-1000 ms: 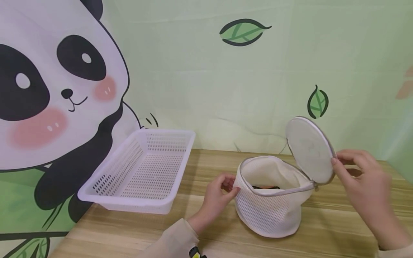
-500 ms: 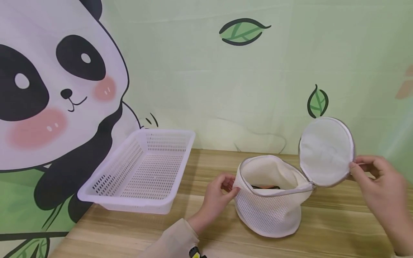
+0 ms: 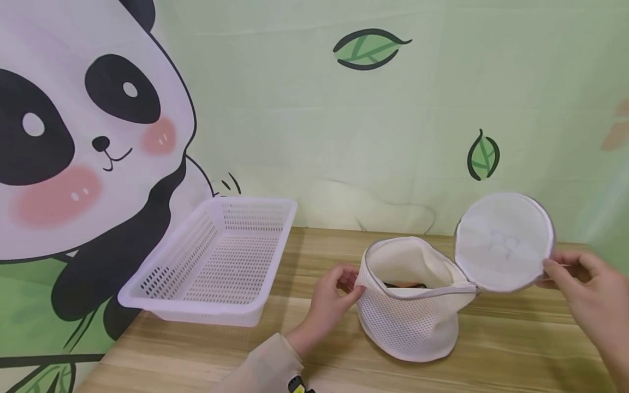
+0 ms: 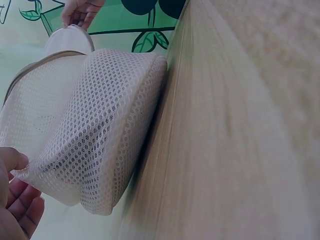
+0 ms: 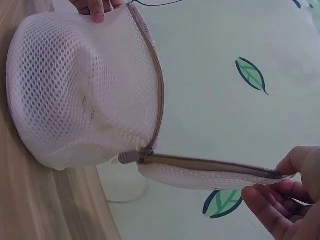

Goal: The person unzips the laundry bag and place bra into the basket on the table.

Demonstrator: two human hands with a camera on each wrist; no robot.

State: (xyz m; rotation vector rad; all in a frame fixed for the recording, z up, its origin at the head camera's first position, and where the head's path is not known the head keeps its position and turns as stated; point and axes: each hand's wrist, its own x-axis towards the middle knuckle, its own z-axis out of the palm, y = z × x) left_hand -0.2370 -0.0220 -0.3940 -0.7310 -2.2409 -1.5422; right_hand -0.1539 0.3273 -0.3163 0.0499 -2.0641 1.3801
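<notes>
A white mesh laundry bag [image 3: 410, 325] stands upright on the wooden table, its round zippered top unzipped. My left hand [image 3: 329, 300] pinches the bag's left side between thumb and fingers, also visible in the left wrist view. The bag's round lid [image 3: 503, 245] is folded out to the right, its inner face toward the head camera. My right hand [image 3: 592, 292] pinches the lid's outer edge. In the right wrist view the zipper pull [image 5: 129, 157] sits where lid and bag join. Inside the bag a dark and orange item [image 3: 405, 285] shows only in part; its kind is unclear.
To the left stands a white perforated plastic basket [image 3: 196, 307], apart from the bag. A pale green backdrop [image 3: 304, 109] with a panda and leaves rises behind the wooden table [image 3: 314, 360].
My right hand has swung the lid to the right and down, turning its inner face toward the head camera. My left hand and the bag's body have stayed in place.
</notes>
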